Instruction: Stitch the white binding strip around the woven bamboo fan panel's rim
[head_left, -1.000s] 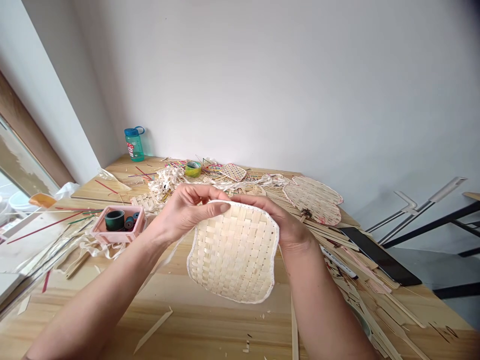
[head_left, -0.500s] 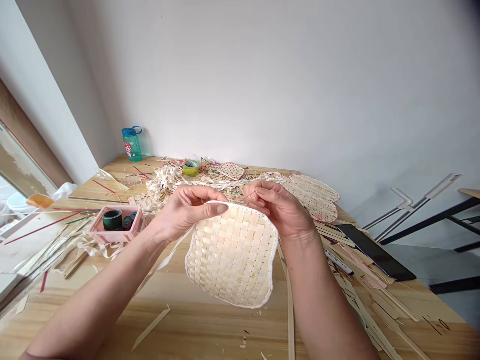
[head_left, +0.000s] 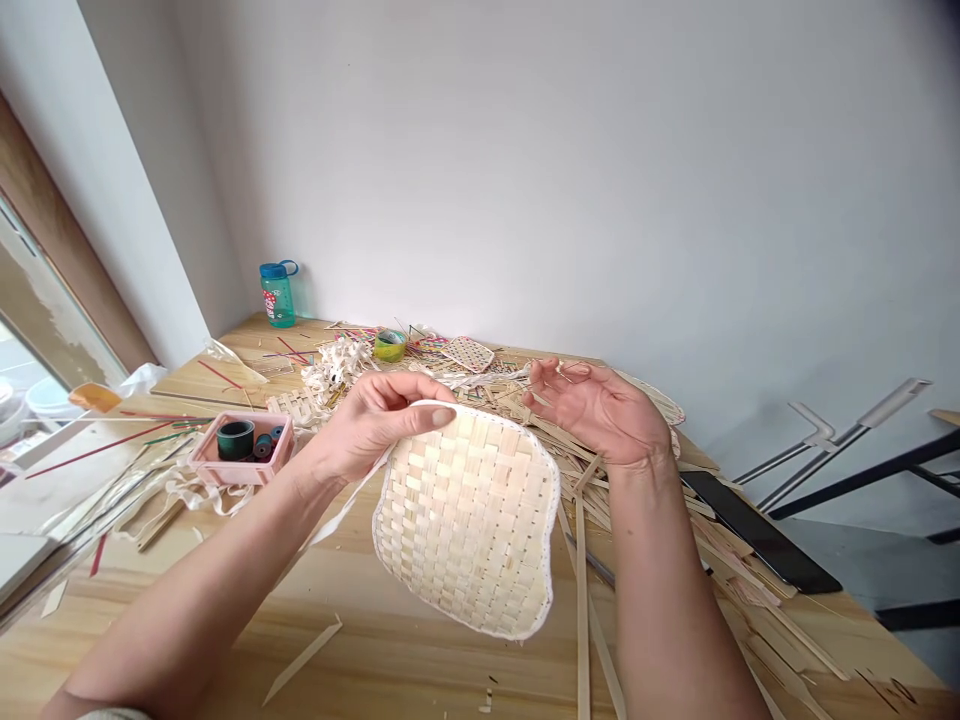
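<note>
Loose bamboo strips [head_left: 581, 600] clutter the table [head_left: 360, 660] right of the mat [head_left: 469, 520].

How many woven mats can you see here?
4: the mat in the left hand, a small square one at the far side of the table, one beyond the pink tray, one mostly behind the right hand. Others may be hidden.

A plastic crate [head_left: 240, 468] holding spools [head_left: 236, 438] sits near the desk's [head_left: 225, 640] left edge, and a water bottle [head_left: 278, 296] stands at the back left corner. Bamboo strips [head_left: 581, 600] lie across the right half, a tablet [head_left: 757, 530] lies along the right edge, and a woven bamboo mat [head_left: 465, 520] hangs over the front middle.
</note>
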